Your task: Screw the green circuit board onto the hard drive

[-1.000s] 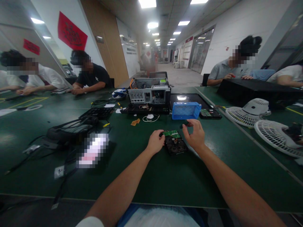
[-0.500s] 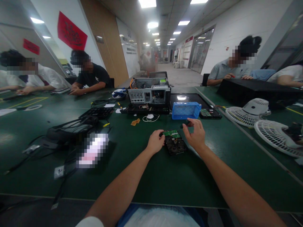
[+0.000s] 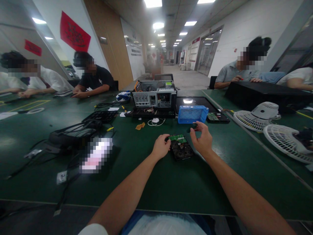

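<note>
A hard drive (image 3: pixel 182 148) lies on the green table in front of me, with a green circuit board at its far end and a dark metal body. At its far left edge, my left hand (image 3: pixel 161 146) grips the drive between thumb and fingers. My right hand (image 3: pixel 202 138) is raised just right of the drive, apart from it. Its thumb and forefinger are curled toward each other around something small and dark that I cannot make out. Beyond the hands stands a blue plastic bin (image 3: pixel 192 115).
An opened computer case (image 3: pixel 154 98) stands at the back. Right of the bin lies another drive (image 3: pixel 218 117). White fan parts (image 3: pixel 259 114) sit at the right. A black headset (image 3: pixel 66 138), cables and a lit, blurred-out screen (image 3: pixel 96 155) are at the left. Other people sit around the table.
Hardly anything differs. My right hand has stayed beside the drive with its fingers curled, and my left hand keeps its place at the drive's edge. The view has shifted very slightly.
</note>
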### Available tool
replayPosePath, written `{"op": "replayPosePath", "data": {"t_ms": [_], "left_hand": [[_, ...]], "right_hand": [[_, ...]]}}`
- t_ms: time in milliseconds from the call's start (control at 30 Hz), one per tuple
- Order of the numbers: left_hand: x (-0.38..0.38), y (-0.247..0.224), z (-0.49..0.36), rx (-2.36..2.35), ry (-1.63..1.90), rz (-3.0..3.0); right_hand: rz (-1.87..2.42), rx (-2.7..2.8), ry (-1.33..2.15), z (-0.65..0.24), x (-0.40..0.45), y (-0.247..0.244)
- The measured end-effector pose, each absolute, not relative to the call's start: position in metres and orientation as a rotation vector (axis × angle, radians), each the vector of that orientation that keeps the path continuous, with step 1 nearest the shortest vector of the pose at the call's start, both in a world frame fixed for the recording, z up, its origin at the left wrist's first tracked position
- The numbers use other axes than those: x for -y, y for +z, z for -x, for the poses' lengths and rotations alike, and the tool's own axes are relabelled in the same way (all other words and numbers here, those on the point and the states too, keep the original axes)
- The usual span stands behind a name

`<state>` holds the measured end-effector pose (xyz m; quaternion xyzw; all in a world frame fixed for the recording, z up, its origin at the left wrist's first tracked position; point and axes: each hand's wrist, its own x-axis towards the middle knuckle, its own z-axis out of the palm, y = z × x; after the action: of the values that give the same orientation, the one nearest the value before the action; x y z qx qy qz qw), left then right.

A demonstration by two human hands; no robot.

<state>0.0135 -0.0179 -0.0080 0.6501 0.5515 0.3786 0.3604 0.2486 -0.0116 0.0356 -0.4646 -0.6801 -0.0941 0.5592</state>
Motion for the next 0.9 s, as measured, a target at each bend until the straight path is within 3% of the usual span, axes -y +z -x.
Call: {"op": "replayPosePath", "data": {"t_ms": [900], "left_hand": [[0.017, -0.011, -0.013, -1.419, 0.996, -1.685]], "right_hand": [[1.047, 1.678, -0.276, -0.252, 0.012, 0.042]]}}
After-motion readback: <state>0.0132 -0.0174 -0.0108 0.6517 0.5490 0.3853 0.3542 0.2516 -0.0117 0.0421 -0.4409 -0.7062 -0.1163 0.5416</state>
